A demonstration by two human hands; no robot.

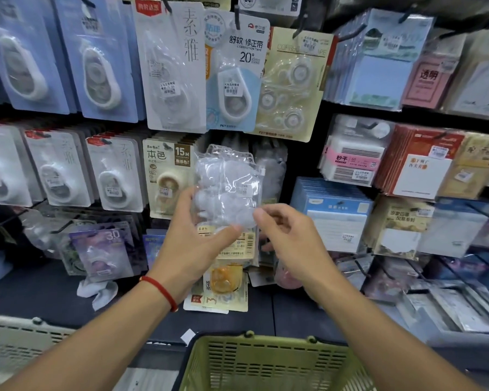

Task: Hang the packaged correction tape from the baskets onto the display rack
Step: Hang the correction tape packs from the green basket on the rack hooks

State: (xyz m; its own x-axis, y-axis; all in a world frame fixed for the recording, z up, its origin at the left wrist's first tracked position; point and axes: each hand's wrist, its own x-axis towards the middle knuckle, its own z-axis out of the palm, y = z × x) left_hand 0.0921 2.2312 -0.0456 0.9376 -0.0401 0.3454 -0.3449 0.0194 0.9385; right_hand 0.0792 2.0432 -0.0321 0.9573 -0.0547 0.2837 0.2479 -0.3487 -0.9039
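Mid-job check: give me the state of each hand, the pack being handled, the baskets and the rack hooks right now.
left hand: grips the clear pack from below
right hand: pinches the pack's right edge
clear pack of correction tape: held up before the rack, not yet hung
green basket: below the hands, contents not visible
grey basket: at lower left, contents not visible
display rack: hooks loaded with hanging packs

Dark counter ledge (48, 292) runs below crowded shop shelving of sticky-note pads (378, 77).
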